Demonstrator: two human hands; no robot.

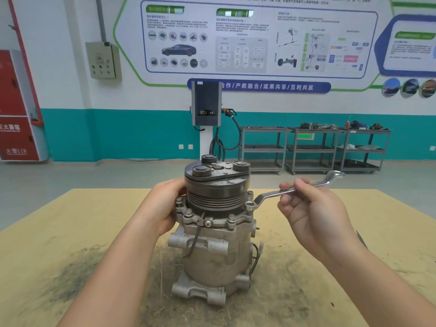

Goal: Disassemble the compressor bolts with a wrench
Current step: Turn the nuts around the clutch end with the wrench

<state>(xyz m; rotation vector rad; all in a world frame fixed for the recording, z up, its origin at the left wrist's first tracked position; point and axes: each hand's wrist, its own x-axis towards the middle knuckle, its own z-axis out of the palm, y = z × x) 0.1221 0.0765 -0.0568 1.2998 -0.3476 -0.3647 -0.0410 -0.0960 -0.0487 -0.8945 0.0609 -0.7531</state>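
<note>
Right hand (313, 208) pinches wrench (295, 190) on bolt (250, 206); left hand (162, 204) half-hidden behind compressor (212, 232).

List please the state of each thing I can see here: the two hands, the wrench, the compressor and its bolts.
left hand: grips the compressor's side, steadying it.
right hand: pinches the wrench shaft.
wrench: ring end seated over the right bolt, other end free.
right bolt: still in the flange, inside the wrench ring.
front bolts: still in place.
compressor: upright on the table, pulley up.
</note>
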